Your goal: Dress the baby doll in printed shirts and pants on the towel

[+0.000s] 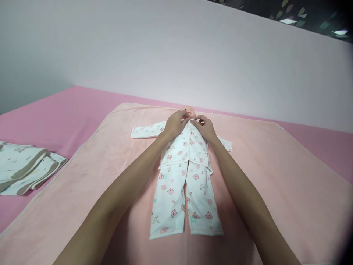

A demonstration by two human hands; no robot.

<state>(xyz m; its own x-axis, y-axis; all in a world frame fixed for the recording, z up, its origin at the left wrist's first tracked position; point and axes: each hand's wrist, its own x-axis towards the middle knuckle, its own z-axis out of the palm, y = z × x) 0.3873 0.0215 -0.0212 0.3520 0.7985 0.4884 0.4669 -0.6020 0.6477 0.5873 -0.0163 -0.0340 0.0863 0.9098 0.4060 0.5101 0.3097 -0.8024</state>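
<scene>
- Top [180, 152] handled at collar by left hand [177, 122] and right hand [204, 127], likely so both front edges are kept aligned
- Fingers curled in both; cloth pinch can't be confirmed
- Doll [189, 110] laid mid-blanket [110, 165], probably for flat support
- Long axis near-far: head far, trousers [171, 198] near; sleeves spread left/right
</scene>
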